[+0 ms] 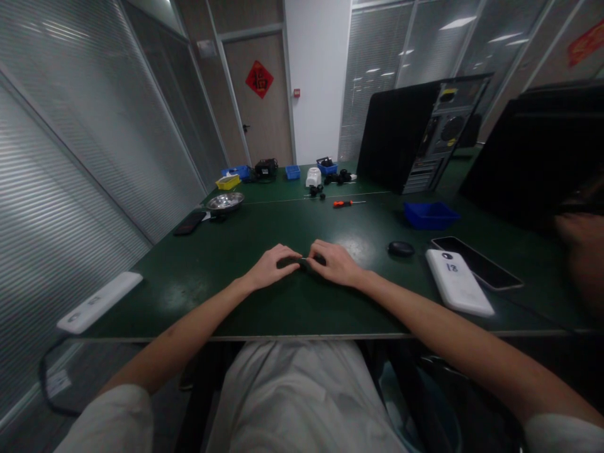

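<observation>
Over the middle of the green tabletop (292, 308), my two hands meet almost fingertip to fingertip. My right hand (334, 263) pinches a small, thin, light-coloured piece (304, 258), too tiny to identify. From the other side, the thumb and index fingertips of my left hand (271, 267) close in a pinch at the piece's left end. Whether anything more is hidden in the fingers, I cannot tell. Beyond my hands lies an orange-and-black screwdriver (343, 204), its shaft pointing right.
Right of my hands are a black mouse (401, 249), a white device marked 18 (457, 282), a phone (481, 264) and a blue tray (430, 216). A computer case (401, 135) stands behind. A metal bowl (226, 201) and power strip (101, 302) sit left. Another person's hand (582, 233) shows far right.
</observation>
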Demonstrator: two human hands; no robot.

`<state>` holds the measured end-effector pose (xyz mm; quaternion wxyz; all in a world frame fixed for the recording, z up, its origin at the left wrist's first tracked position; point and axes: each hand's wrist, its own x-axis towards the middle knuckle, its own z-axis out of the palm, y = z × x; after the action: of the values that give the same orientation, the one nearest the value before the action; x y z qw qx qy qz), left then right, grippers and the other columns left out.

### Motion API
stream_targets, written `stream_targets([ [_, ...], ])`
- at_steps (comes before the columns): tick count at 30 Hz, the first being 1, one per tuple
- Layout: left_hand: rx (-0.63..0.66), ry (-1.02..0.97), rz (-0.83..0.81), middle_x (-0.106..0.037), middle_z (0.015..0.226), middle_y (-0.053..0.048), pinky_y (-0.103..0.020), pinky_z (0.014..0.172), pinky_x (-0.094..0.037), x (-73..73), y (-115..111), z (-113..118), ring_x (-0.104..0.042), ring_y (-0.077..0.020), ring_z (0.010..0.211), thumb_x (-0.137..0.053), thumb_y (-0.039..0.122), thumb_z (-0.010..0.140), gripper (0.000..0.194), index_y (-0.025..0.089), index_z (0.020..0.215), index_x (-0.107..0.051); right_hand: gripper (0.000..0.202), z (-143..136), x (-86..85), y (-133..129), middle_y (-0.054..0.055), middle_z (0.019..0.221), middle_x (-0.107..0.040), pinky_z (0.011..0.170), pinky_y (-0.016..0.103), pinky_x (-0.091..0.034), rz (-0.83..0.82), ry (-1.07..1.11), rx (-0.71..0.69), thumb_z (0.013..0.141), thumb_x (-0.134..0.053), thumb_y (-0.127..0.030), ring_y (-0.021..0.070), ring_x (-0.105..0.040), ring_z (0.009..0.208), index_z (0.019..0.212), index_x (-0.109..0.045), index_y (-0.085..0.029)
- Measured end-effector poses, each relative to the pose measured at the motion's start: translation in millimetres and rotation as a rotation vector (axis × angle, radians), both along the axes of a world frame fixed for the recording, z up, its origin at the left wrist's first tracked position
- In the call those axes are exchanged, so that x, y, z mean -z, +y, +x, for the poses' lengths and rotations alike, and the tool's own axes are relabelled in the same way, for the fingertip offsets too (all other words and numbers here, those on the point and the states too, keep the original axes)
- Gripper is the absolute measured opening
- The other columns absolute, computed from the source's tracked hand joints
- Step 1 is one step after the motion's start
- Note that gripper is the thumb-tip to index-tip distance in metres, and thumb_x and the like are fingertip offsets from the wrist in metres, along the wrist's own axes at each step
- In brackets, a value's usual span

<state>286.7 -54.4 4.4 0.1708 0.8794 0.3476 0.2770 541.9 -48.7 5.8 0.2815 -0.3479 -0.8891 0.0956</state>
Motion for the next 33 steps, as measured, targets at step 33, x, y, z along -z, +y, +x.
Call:
stream_targets([
  [33,-1.218,0.436,0.121,-0.070,0.110,-0.014,-0.030,0.092,-0.041,7.2,37,-313,-0.059,-0.0248,0.102,-0.059,0.020,0.091,0.034,0.004,0.117,-0.074,0.011,2,-1.9,0,0.002,0.095,-0.062,0.066,0.026,-0.035,-0.018,0.011,-0.011,0.097,-0.058,-0.030,0.0133,-0.054,0.074,0.094,-0.059,-0.020],
])
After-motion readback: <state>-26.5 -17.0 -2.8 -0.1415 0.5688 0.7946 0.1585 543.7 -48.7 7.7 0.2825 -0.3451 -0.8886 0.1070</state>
